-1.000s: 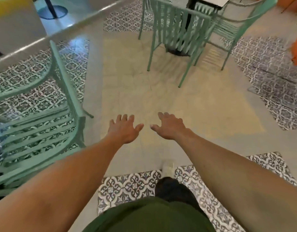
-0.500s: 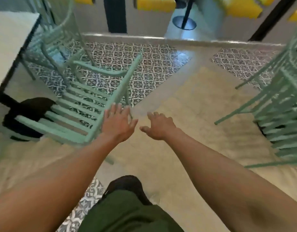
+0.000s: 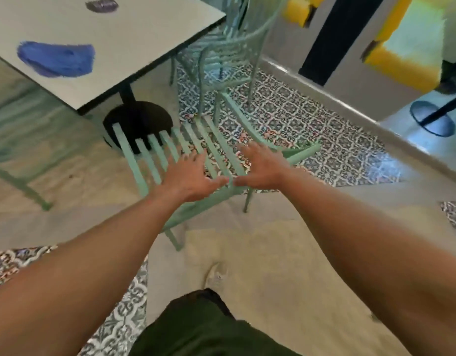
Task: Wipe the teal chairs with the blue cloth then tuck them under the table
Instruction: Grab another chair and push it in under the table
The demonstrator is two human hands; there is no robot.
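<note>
Both hands empty, fingers spread: left hand (image 3: 193,177) and right hand (image 3: 262,168) over slatted teal metal chair (image 3: 154,152); contact unclear. Crumpled blue cloth (image 3: 57,58) lies well apart on white square table (image 3: 134,34).

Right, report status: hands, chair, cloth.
Left hand and right hand open over teal chair. Blue cloth on table. Chair not tucked.

Both arms stretched forward, hands spread at frame centre.
Left hand (image 3: 189,179) and right hand (image 3: 262,169) are held palm-down, fingers straight, thumbs nearly touching.
</note>
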